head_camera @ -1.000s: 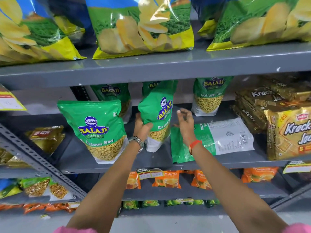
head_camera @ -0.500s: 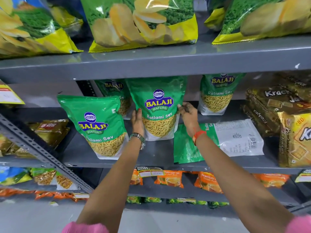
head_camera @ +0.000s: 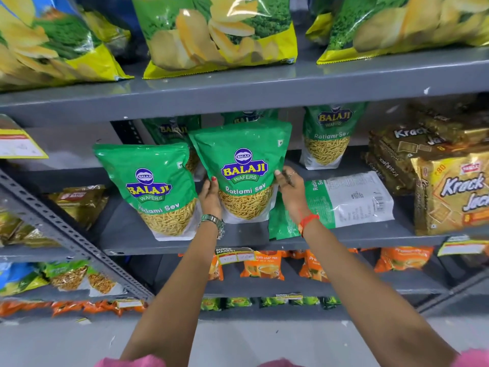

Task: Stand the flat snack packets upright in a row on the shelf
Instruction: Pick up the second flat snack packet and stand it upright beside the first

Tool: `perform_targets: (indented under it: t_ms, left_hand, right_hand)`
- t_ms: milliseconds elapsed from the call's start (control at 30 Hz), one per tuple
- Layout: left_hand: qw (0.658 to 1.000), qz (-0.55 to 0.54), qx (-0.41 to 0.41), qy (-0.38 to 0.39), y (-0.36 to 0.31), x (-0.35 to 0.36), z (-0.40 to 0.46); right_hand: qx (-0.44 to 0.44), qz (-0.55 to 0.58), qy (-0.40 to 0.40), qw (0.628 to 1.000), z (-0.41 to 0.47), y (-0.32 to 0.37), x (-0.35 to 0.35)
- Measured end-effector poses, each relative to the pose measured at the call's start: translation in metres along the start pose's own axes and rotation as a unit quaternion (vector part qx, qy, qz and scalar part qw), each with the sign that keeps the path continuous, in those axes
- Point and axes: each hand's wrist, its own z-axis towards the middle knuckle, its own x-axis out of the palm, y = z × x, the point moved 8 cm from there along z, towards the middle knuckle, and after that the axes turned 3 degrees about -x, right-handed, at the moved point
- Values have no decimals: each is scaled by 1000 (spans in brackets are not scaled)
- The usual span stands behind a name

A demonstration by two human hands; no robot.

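Mid-frame: left hand (head_camera: pixel 211 198) and right hand (head_camera: pixel 289 190) gripped upright sev packet (head_camera: pixel 242 172) on shelf (head_camera: pixel 185 241); flat packet (head_camera: pixel 344 201) lay right.

"BALAJI WAFERS Ratlami Sev" is printed on the green snack packets (head_camera: pixel 242 173). "Krack Jack" is read on the gold biscuit packs (head_camera: pixel 455 192); "SUPER MARKET" on a shelf tag (head_camera: pixel 234 255).

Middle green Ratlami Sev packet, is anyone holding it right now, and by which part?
Yes. Both hands hold the middle Ratlami Sev packet upright: left hand on its lower left edge, right hand on its lower right edge.
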Motion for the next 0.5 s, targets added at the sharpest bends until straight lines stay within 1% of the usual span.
perform_targets:
  t_ms: [167,267,400,500]
  left_hand:
    - [998,56,-2,4,6,-11,-24]
    - [997,72,-4,25,4,-13,-36]
    - [994,100,-2,32,2,-20,-42]
    - [985,168,20,21,0,-20,-49]
  right_hand:
    - [-5,-16,-26,1000,-27,7,-6]
    - [-8,-28,-39,999,-41,14,-6]
    - [-3,-53,-43,998,-54,18,-7]
    - [12,-70,-39,997,-57,15,-10]
